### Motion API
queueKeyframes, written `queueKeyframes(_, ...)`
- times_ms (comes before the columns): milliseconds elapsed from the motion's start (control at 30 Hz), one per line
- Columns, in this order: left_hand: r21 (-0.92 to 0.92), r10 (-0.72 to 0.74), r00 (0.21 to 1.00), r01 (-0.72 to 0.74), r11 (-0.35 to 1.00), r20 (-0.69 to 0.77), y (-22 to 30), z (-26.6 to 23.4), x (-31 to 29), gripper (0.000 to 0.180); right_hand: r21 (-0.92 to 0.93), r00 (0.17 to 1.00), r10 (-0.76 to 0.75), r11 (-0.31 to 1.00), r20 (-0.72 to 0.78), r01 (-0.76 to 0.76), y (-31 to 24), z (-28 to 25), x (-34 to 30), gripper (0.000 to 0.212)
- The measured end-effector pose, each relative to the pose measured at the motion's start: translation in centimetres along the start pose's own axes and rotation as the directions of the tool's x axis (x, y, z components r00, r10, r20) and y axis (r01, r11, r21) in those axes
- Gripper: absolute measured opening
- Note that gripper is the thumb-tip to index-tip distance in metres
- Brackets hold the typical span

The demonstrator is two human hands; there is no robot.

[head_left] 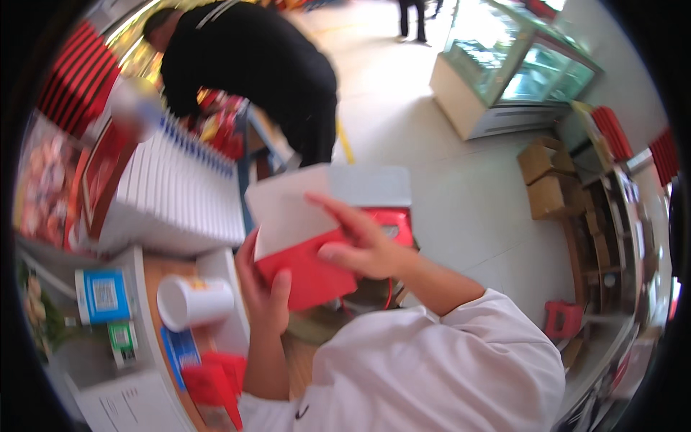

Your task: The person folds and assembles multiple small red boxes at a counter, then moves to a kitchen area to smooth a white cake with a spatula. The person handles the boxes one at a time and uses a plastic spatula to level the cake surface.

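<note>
In front of my chest I hold a red paper box [309, 270] with a pale inner side or flap [291, 212] that stands up toward the far side. My left hand [268, 291] grips its left lower edge, the thumb lying along the red face. My right hand [371, 245] is on its right side, thumb against the red front and fingers reaching over the pale part. What the box contains, if anything, cannot be seen. Behind it, a pale grey flat piece [371, 186] shows above something bright red [392, 223].
At left are a counter with a white cylinder [194, 302], red paper pieces [216, 381], a blue code card [104, 295] and a ribbed white stack [180, 187]. A person in black [252, 65] bends over ahead. A glass display case [511, 72], cardboard boxes [554, 187] and a red stool [563, 319] are at right.
</note>
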State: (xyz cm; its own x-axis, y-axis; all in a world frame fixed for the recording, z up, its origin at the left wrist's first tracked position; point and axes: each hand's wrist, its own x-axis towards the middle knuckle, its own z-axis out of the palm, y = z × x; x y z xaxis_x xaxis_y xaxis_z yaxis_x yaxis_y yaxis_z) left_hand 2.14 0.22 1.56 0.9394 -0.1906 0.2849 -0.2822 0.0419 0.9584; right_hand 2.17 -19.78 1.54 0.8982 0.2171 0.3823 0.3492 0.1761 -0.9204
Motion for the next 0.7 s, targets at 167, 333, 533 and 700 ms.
queueKeyframes(167,-0.176,0.052,0.988,-0.026,0.984,0.147,1.5,-0.7,0.3,0.071,0.054,0.991,0.068,0.996,0.118,-0.075,-1.1,0.1,0.6,0.053)
queueKeyframes(333,0.09,0.079,0.994,-0.086,0.992,0.076,1.3,-1.1,0.3,0.023,0.144,0.999,0.041,0.989,-0.025,-0.037,-1.1,0.8,0.9,0.04)
queueKeyframes(533,0.107,0.058,0.996,-0.066,0.992,0.073,0.8,-1.8,0.4,0.016,0.07,0.998,-0.002,0.998,0.056,-0.002,0.3,0.3,0.7,0.023)
queueKeyframes(700,-0.009,0.107,0.989,-0.107,0.994,0.1,0.3,-2.3,0.2,0.018,0.045,0.994,-0.055,0.998,0.092,0.051,0.6,0.3,0.6,0.026)
